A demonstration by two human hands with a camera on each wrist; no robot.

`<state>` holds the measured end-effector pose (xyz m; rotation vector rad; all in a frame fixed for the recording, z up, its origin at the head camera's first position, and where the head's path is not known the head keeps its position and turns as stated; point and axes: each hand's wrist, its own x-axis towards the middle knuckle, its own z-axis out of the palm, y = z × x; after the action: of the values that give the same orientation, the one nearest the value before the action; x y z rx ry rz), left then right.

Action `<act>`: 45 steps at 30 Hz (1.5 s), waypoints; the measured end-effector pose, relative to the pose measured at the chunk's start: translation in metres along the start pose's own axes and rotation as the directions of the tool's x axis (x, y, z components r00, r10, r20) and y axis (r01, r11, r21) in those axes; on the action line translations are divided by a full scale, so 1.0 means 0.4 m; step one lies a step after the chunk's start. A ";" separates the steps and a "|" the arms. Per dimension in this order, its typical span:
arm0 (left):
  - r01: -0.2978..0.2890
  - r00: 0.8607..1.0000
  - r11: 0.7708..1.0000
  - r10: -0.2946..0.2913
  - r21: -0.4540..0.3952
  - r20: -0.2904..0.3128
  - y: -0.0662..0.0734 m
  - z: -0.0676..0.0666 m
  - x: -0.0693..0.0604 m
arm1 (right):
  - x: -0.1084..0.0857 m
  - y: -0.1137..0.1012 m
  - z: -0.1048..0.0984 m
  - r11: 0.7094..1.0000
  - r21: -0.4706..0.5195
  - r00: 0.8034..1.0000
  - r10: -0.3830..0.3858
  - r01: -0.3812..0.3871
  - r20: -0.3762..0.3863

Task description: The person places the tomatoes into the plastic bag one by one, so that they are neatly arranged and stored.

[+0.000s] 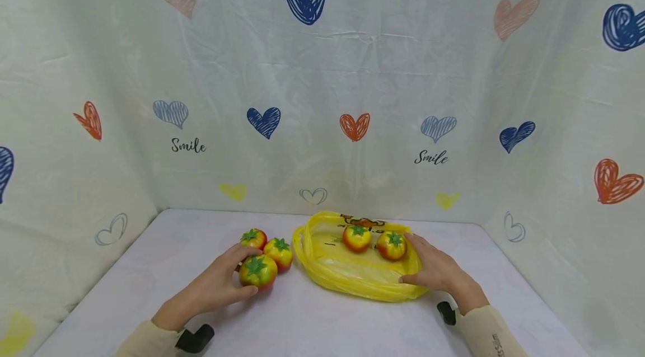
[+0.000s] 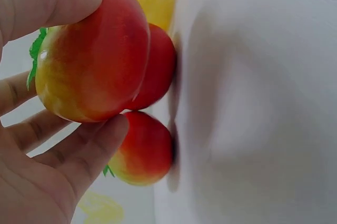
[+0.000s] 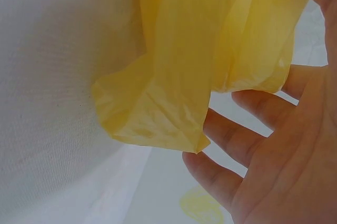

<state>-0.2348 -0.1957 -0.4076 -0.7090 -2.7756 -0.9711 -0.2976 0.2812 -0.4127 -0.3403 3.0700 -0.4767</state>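
Note:
My left hand (image 1: 218, 283) grips a red and yellow tomato with a green leafy top (image 1: 258, 271), thumb on one side and fingers on the other. In the left wrist view this held tomato (image 2: 95, 52) is raised off the table. Two more tomatoes, a near one (image 1: 279, 254) and a farther one (image 1: 253, 238), stand close behind it. A yellow plastic bag (image 1: 347, 284) lies spread with its mouth up, holding two tomatoes, one left (image 1: 356, 238) and one right (image 1: 392, 245). At the bag's right edge my right hand (image 1: 439, 268) rests with fingers spread, touching the plastic.
A white-covered table (image 1: 322, 329) carries everything. Behind it and along both sides hangs a pale curtain (image 1: 322, 66) printed with hearts. Dark wrist straps show at the left sleeve (image 1: 146, 340) and the right sleeve (image 1: 486, 329).

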 end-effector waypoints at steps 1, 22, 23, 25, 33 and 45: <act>-0.008 1.000 1.000 0.008 -0.001 -0.009 0.003 0.000 0.003 | 0.000 0.000 -0.001 1.000 -0.002 1.000 0.000 0.000 0.000; -0.111 0.993 0.994 0.111 0.001 -0.026 0.063 0.019 0.076 | -0.004 -0.003 -0.002 1.000 0.010 1.000 0.013 -0.013 0.007; -0.108 0.994 0.994 0.108 -0.004 -0.025 0.067 0.020 0.080 | -0.005 -0.003 -0.002 1.000 0.012 1.000 0.016 -0.016 0.007; -0.118 0.993 0.993 0.118 0.001 -0.029 0.073 0.022 0.088 | -0.006 -0.004 -0.002 1.000 0.010 1.000 0.012 -0.012 0.005; -0.155 0.986 0.987 0.157 0.028 -0.049 0.094 0.030 0.118 | 0.000 -0.005 0.001 1.000 0.008 1.000 -0.019 0.019 -0.010; -0.222 0.974 0.975 0.221 -0.001 -0.043 0.131 0.023 0.184 | 0.001 -0.004 0.001 1.000 0.007 1.000 0.004 -0.004 0.000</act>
<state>-0.2749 -0.1254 -0.3666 -0.9621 -2.5879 -0.9374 -0.2975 0.2795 -0.4124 -0.3339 3.0677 -0.4873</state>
